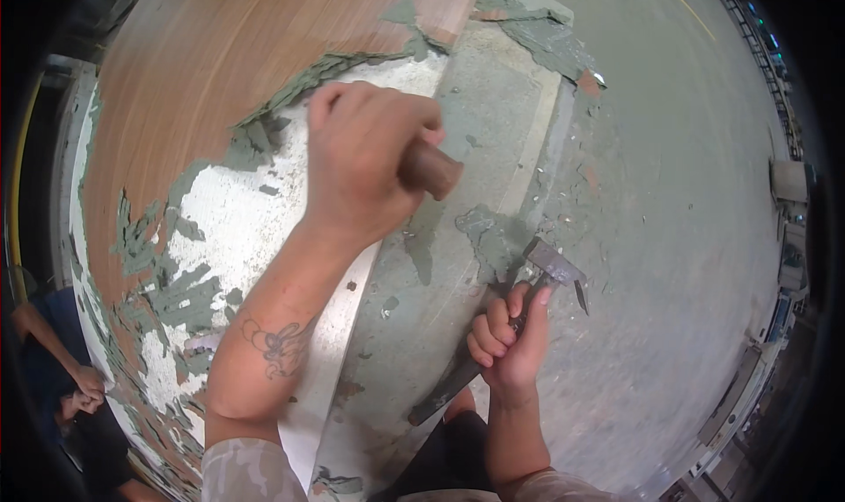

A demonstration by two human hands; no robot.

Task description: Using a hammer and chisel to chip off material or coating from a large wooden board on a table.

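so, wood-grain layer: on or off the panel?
Partly off: the wood-grain layer ends in ragged green edges, with white surface exposed beyond.

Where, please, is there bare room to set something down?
The widest open patch is the greenish floor right of the hammer in the right hand, with small specks. The wood-grain sheet is mostly bare above its torn edge. It is crowded around the left hand and brown handle, and among green flakes at lower left.

claw hammer, dark metal, gripped, shaft slanting from its head down to the left; brown tool handle, rounded, tilted, near the partly stripped wood-grain board.
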